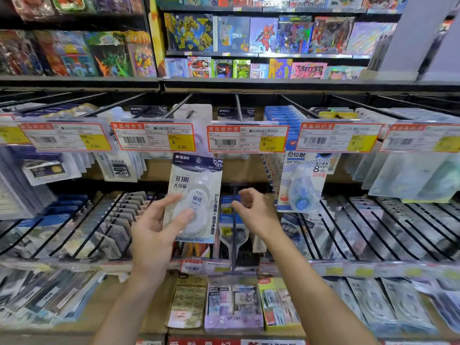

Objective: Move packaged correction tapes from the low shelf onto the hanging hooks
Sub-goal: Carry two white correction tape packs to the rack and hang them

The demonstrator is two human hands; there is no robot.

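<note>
My left hand [155,229] holds a packaged correction tape [195,195], a white round dispenser on a card with a dark blue header, thumb on its front and fingers behind. The pack stands upright just below the price tags [247,139] of the upper hooks. A black hanging hook [238,107] juts out above it, with like packs [235,113] hung behind its tag. My right hand [251,210] hovers to the right of the pack, fingers loosely curled, holding nothing.
Rows of black wire hooks carry blister packs left and right. A blue dot-glue pack [302,185] hangs at the right. The low shelf [234,305] below holds several small packs. Toy boxes [263,36] fill the upper shelves.
</note>
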